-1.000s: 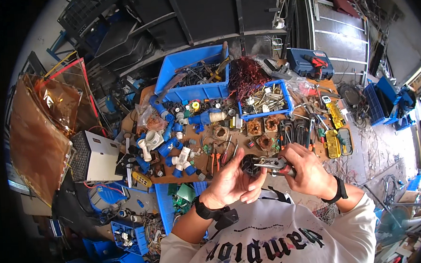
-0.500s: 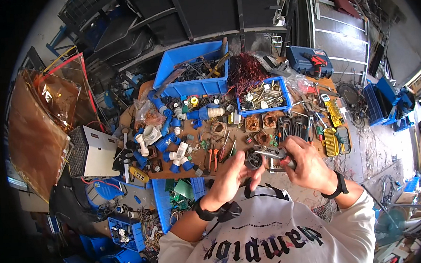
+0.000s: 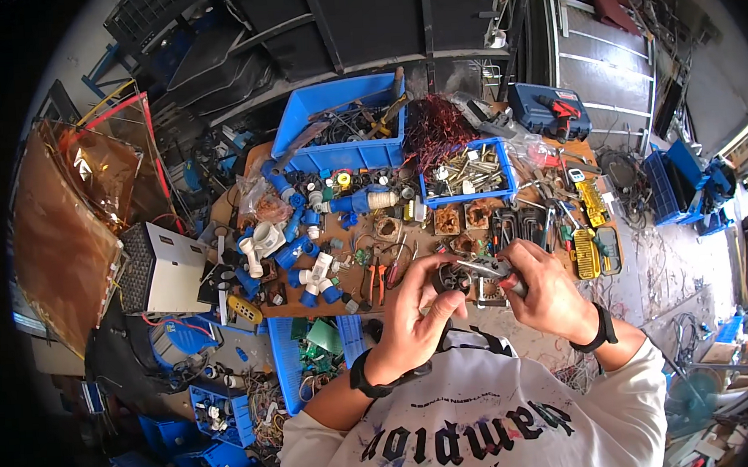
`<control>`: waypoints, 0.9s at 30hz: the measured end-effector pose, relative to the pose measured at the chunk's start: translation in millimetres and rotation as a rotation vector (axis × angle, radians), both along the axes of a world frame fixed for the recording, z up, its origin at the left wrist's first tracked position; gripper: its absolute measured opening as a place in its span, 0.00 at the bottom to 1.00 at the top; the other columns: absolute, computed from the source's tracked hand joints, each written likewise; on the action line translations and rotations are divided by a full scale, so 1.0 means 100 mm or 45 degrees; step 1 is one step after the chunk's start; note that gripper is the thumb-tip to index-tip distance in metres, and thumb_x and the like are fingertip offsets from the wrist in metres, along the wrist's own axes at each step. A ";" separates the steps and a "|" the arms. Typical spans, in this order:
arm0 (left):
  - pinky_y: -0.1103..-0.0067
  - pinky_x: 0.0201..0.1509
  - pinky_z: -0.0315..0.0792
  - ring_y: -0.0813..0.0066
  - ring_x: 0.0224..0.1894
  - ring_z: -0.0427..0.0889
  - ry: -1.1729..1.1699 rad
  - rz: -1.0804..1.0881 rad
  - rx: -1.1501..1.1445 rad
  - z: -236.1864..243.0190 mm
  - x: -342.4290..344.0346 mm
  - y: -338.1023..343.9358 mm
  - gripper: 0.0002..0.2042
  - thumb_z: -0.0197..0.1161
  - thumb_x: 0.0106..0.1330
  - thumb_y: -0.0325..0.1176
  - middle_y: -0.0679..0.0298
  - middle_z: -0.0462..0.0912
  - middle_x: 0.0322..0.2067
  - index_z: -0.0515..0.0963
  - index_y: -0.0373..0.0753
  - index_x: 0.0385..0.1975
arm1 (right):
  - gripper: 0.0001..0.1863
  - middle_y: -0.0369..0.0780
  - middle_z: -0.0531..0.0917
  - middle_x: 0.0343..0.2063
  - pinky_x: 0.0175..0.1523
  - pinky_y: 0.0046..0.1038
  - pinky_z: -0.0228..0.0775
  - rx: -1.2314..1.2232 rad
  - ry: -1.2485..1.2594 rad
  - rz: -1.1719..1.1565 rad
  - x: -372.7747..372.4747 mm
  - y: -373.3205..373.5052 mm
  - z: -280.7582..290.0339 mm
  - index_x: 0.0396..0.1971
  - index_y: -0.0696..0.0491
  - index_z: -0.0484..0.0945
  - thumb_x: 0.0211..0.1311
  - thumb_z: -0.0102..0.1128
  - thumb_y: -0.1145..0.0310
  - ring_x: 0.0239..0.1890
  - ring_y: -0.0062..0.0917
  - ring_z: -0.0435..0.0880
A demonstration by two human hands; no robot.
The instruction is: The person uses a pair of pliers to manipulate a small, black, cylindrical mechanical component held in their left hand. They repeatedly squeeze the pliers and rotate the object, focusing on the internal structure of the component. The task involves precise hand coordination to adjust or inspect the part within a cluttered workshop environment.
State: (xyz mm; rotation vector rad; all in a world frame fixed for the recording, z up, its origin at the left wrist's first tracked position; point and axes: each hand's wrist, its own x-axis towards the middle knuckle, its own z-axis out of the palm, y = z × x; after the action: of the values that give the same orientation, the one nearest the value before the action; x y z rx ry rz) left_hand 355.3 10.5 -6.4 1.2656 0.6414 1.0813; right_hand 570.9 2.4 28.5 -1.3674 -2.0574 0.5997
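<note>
Black part (image 3: 452, 278), silver tool (image 3: 486, 267) — red-gripped, white shirt (image 3: 475, 385) — black-lettered

The black round part (image 3: 453, 280) is small and dark, with little lumps and gaps on the side we can see. It sits in the left hand (image 3: 419, 309), between the thumb and the curled fingers, and is held up off the table. The fingers hide some of it. The pliers (image 3: 486, 268) have a shiny silver front and a bit of red on the handle. The right hand (image 3: 544, 290) is wrapped around the handle. The silver tip points left, right by the black round part; I can't tell if they touch.
</note>
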 end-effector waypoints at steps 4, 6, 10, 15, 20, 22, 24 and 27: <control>0.80 0.30 0.70 0.75 0.23 0.75 -0.115 -0.163 -0.258 0.18 0.00 0.04 0.26 0.46 0.74 0.53 0.62 0.75 0.29 0.69 0.32 0.52 | 0.16 0.47 0.75 0.30 0.36 0.39 0.69 -0.020 -0.009 0.012 0.04 0.01 -0.02 0.38 0.59 0.71 0.46 0.59 0.83 0.33 0.46 0.77; 0.81 0.28 0.69 0.77 0.23 0.73 -0.318 -0.378 -0.535 0.15 -0.09 0.10 0.27 0.42 0.75 0.55 0.64 0.74 0.27 0.69 0.32 0.52 | 0.17 0.47 0.75 0.31 0.35 0.39 0.69 -0.007 -0.009 0.031 0.04 0.02 0.00 0.39 0.59 0.71 0.46 0.59 0.83 0.33 0.46 0.77; 0.81 0.26 0.67 0.75 0.19 0.72 -0.677 -0.700 -0.885 0.01 -0.14 0.23 0.33 0.33 0.74 0.61 0.65 0.71 0.22 0.71 0.33 0.51 | 0.18 0.47 0.75 0.30 0.35 0.38 0.69 0.081 -0.002 0.056 0.02 0.06 0.01 0.39 0.59 0.71 0.45 0.60 0.84 0.33 0.45 0.77; 0.75 0.44 0.76 0.69 0.38 0.82 0.003 0.119 0.158 0.09 0.02 0.15 0.29 0.65 0.66 0.36 0.56 0.77 0.45 0.60 0.31 0.61 | 0.17 0.46 0.75 0.29 0.35 0.36 0.69 -0.107 0.036 0.007 0.06 0.09 -0.01 0.39 0.59 0.71 0.46 0.59 0.84 0.31 0.43 0.78; 0.79 0.41 0.74 0.74 0.34 0.79 0.213 0.273 0.354 -0.09 0.02 0.17 0.24 0.61 0.69 0.38 0.58 0.76 0.41 0.63 0.30 0.58 | 0.15 0.46 0.75 0.28 0.35 0.35 0.69 -0.270 0.065 0.025 0.03 0.10 0.06 0.39 0.59 0.71 0.48 0.59 0.83 0.30 0.42 0.78; 0.80 0.37 0.72 0.75 0.30 0.77 0.097 0.153 0.205 -0.08 0.01 0.19 0.24 0.56 0.71 0.44 0.59 0.76 0.37 0.64 0.31 0.57 | 0.16 0.46 0.75 0.28 0.35 0.35 0.69 -0.193 0.067 0.047 0.04 0.12 0.02 0.39 0.59 0.71 0.48 0.60 0.84 0.30 0.41 0.78; 0.81 0.33 0.70 0.76 0.27 0.75 -0.054 -0.032 -0.012 0.03 -0.02 0.24 0.26 0.51 0.73 0.50 0.61 0.76 0.33 0.64 0.31 0.57 | 0.17 0.46 0.75 0.29 0.35 0.35 0.69 -0.144 0.060 0.060 0.04 0.13 0.02 0.39 0.59 0.71 0.47 0.60 0.84 0.30 0.40 0.78; 0.81 0.27 0.62 0.76 0.18 0.65 -0.416 -0.589 -0.778 0.05 -0.10 0.32 0.31 0.38 0.73 0.59 0.68 0.66 0.23 0.70 0.32 0.49 | 0.17 0.46 0.75 0.30 0.34 0.35 0.69 -0.111 0.044 0.077 0.02 0.16 0.06 0.39 0.58 0.72 0.46 0.60 0.84 0.30 0.40 0.78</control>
State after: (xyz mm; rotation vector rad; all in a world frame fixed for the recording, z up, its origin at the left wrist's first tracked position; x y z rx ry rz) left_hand 344.9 42.4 -1.8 0.6369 0.3578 0.6126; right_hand 572.7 18.5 34.8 -1.3379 -2.0728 0.7422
